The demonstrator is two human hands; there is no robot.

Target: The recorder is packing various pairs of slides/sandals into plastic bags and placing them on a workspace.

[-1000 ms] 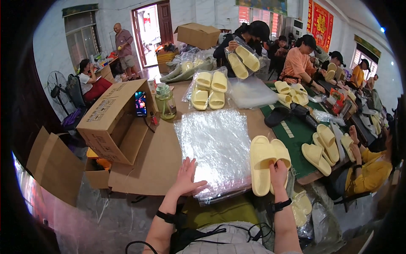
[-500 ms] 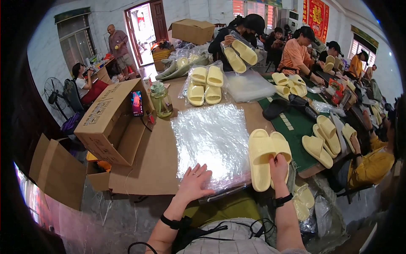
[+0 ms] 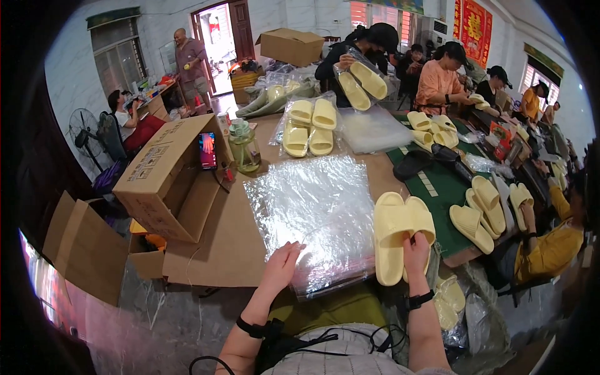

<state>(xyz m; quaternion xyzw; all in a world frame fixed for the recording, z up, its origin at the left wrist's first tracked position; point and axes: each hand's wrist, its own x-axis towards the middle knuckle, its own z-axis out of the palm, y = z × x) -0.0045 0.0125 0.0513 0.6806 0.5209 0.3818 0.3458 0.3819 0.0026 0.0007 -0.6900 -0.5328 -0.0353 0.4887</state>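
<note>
A pair of pale yellow slippers [image 3: 390, 240] hangs over the right edge of the stack, side by side, toes pointing away from me. My right hand [image 3: 416, 253] is closed on them, its fingers tucked under the straps. In front of me lies a stack of clear plastic bags [image 3: 331, 215], shiny and wrinkled. My left hand [image 3: 282, 265] is closed in a pinch at the near left edge of the top bag [image 3: 275, 206], which lies askew over the others.
Farther back are bagged slippers [image 3: 310, 128], more clear bags [image 3: 381, 130] and a green jug [image 3: 244, 150]. At left an open cardboard box [image 3: 169, 178] bears a phone [image 3: 207, 150]. Loose slippers [image 3: 478, 206] and black ones [image 3: 412, 164] lie right; co-workers [image 3: 440, 78] sit beyond.
My left hand has gone from spread flat on the bags to a pinch. The top bag has shifted left and turned askew. My right hand keeps its hold on the slippers.
</note>
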